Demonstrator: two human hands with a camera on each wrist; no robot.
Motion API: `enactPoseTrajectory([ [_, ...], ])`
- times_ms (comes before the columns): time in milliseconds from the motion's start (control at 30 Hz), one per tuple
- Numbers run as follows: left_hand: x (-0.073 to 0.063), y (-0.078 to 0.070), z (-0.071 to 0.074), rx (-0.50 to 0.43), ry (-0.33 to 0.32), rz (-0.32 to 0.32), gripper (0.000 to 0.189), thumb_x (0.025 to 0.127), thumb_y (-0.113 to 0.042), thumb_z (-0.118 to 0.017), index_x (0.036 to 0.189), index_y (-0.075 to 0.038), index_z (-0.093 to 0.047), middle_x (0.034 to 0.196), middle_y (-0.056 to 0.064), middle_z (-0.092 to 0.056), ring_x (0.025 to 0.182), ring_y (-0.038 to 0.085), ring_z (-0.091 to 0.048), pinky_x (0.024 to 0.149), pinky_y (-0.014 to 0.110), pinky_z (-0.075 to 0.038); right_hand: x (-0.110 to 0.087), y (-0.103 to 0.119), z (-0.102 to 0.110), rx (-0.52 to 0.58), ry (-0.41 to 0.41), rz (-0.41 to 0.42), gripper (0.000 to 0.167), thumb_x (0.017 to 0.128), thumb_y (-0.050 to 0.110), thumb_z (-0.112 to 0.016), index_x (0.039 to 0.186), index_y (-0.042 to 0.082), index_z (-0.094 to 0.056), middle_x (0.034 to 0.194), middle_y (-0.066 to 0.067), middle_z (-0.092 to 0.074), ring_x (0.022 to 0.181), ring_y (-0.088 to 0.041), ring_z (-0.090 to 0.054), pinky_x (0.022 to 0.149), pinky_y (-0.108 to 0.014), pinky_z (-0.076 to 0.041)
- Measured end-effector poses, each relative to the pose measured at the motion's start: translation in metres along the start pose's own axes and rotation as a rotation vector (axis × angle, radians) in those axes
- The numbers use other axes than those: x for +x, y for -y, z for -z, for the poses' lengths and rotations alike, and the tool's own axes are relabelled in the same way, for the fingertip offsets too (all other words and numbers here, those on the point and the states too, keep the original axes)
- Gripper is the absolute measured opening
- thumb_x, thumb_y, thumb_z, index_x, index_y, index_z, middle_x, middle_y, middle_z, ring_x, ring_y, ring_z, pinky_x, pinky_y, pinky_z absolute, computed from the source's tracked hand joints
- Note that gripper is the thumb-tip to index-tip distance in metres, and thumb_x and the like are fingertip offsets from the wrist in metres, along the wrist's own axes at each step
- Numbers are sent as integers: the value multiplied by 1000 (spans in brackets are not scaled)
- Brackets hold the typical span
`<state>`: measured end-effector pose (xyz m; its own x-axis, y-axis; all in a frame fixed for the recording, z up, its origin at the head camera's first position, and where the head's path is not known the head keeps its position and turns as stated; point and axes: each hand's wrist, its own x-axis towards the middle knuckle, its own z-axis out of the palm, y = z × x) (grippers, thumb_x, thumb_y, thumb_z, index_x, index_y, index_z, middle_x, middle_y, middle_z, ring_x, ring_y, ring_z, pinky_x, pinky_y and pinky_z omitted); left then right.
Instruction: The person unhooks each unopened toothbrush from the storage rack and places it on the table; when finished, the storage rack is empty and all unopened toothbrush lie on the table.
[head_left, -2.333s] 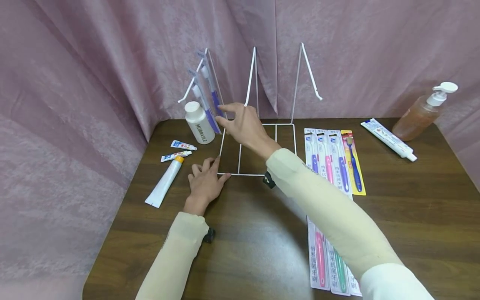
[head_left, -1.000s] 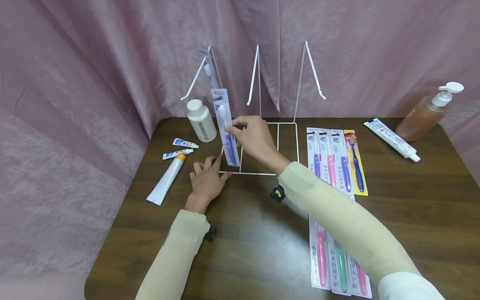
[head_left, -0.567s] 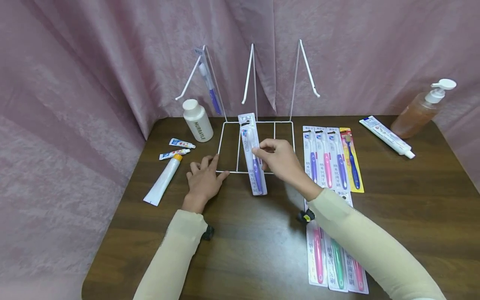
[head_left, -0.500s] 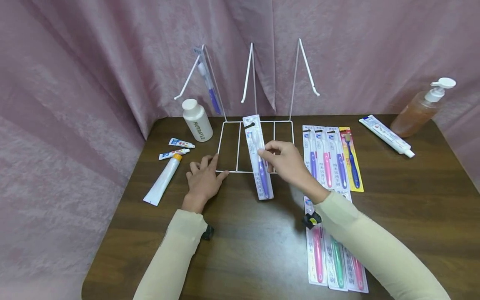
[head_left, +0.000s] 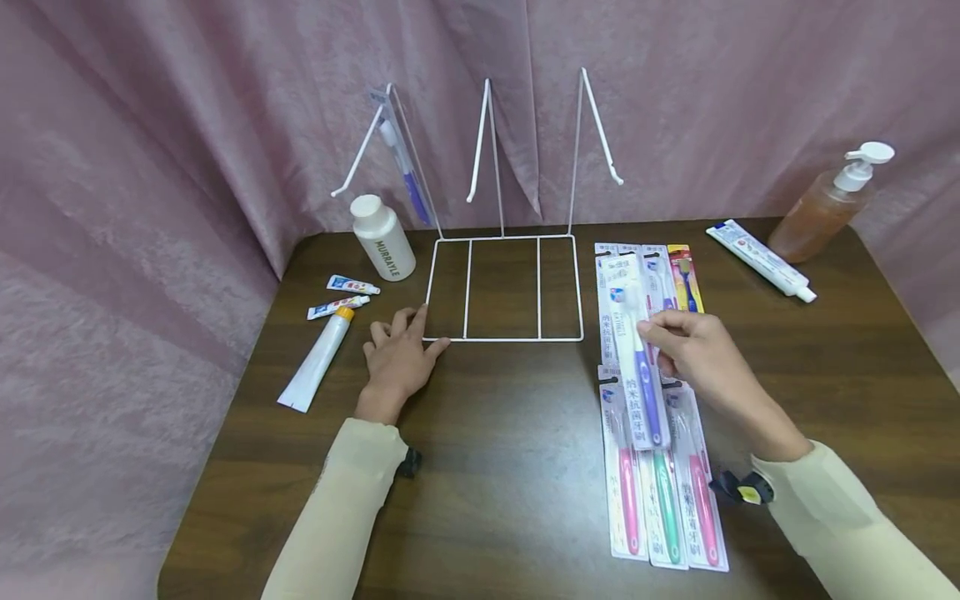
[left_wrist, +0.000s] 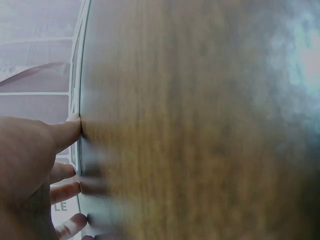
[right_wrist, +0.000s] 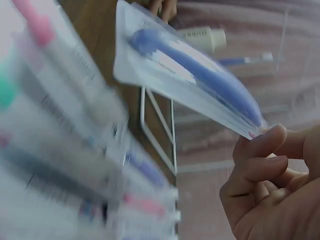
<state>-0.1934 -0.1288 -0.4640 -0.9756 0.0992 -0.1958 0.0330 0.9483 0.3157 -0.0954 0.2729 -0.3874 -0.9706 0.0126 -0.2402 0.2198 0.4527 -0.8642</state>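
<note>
My right hand (head_left: 701, 354) pinches the edge of a packaged purple toothbrush (head_left: 637, 358) and holds it over the packaged toothbrushes on the table. In the right wrist view the purple handle (right_wrist: 200, 70) shows through its clear blister, tilted above the blurred packs. At the front left corner of the white wire rack (head_left: 517, 339), my left hand (head_left: 397, 358) rests on the table with spread fingers touching the frame. Another packaged purple toothbrush (head_left: 405, 171) hangs on the rack's left hook. The middle hook (head_left: 477, 142) and right hook (head_left: 602, 125) hold nothing.
Left of the rack stand a white bottle (head_left: 384, 242), two small toothpaste tubes (head_left: 339, 307) and a white tube with an orange cap (head_left: 318, 358). A toothpaste tube (head_left: 761, 260) and a pump bottle (head_left: 825, 208) are at the right. Packaged toothbrushes (head_left: 663, 508) lie in two rows.
My right hand took one of the two purple toothbrushes off the left hook and carried it right and nearer, over the packs. The left hand stayed at the rack's corner.
</note>
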Motion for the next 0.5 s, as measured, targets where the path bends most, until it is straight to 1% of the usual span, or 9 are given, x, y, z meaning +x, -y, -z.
enactPoseTrajectory([
  [67, -1, -1, 1, 3, 1, -1, 80, 118, -54, -56, 184, -18, -28, 183, 15, -33, 144, 53, -35, 112, 71, -40, -9, -13, 14, -25, -5, -50, 43, 123, 35, -53, 130, -3, -70, 76, 5, -53, 68, -11, -50, 59, -31, -42],
  [133, -2, -1, 2, 1, -4, 0, 79, 118, -54, -57, 183, -18, -29, 183, 14, -33, 144, 53, -35, 112, 71, -40, -17, -26, 26, -64, -11, -82, 46, 123, 38, -51, 133, -3, -70, 77, 5, -53, 68, -13, -50, 60, -33, -41],
  [200, -2, -2, 3, 10, -9, 0, 79, 118, -54, -56, 183, -18, -30, 183, 14, -34, 145, 52, -35, 113, 70, -40, -24, -38, 36, -102, -20, -109, 48, 123, 40, -50, 131, -2, -71, 76, 4, -54, 67, -14, -50, 59, -34, -40],
  [300, -3, -2, 3, 17, -12, 5, 80, 118, -56, -56, 184, -19, -28, 183, 13, -33, 145, 52, -35, 115, 70, -40, -33, -53, 45, -153, -26, -153, 51, 123, 44, -49, 126, -1, -73, 77, 3, -55, 71, -16, -52, 63, -35, -41],
  [400, -4, -2, 3, 28, -10, 4, 80, 119, -56, -55, 184, -19, -28, 184, 14, -33, 146, 53, -36, 115, 70, -41, -41, -66, 48, -171, -17, -195, 51, 123, 44, -49, 120, 0, -73, 79, 1, -57, 75, -18, -54, 66, -35, -42],
  [500, -4, -2, 2, 33, -10, 2, 80, 119, -57, -54, 184, -19, -28, 184, 14, -33, 146, 53, -36, 114, 70, -41, -48, -78, 49, -179, -12, -208, 49, 123, 42, -50, 114, 0, -74, 77, 0, -57, 74, -18, -54, 66, -35, -41],
])
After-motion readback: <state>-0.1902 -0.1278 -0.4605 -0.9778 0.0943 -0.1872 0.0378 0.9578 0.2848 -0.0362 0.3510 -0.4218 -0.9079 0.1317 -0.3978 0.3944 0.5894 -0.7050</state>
